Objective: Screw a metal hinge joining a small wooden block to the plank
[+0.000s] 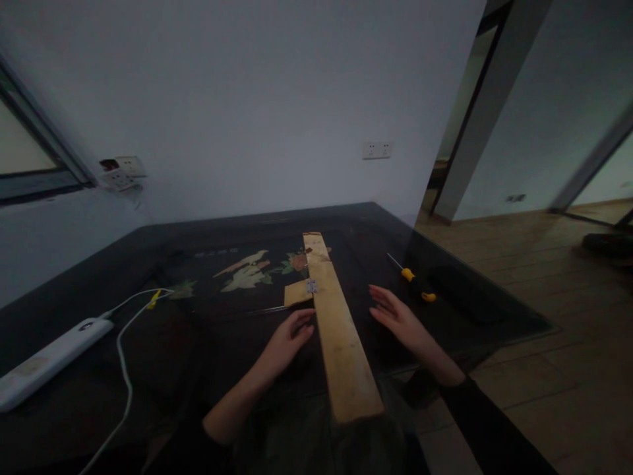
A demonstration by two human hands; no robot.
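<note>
A long wooden board (345, 343) lies lengthwise on the dark table, its near end reaching past the table edge toward my body. A metal hinge (311, 286) joins its left side to a short wooden block (295, 293). Just left of the board is my left hand (287, 340), fingers stretched out, fingertips close to the board's edge below the block; whether they touch cannot be told. My right hand (395, 316) hovers to the right of the board with fingers apart and nothing in it. Beyond it lies a yellow and black screwdriver (413, 280).
The black table (212, 356) has a bird and flower picture (247, 276) on its top. At the left lies a white power strip (54, 363) with a white cable (127, 376). A wall (257, 119) with a socket (377, 150) stands behind.
</note>
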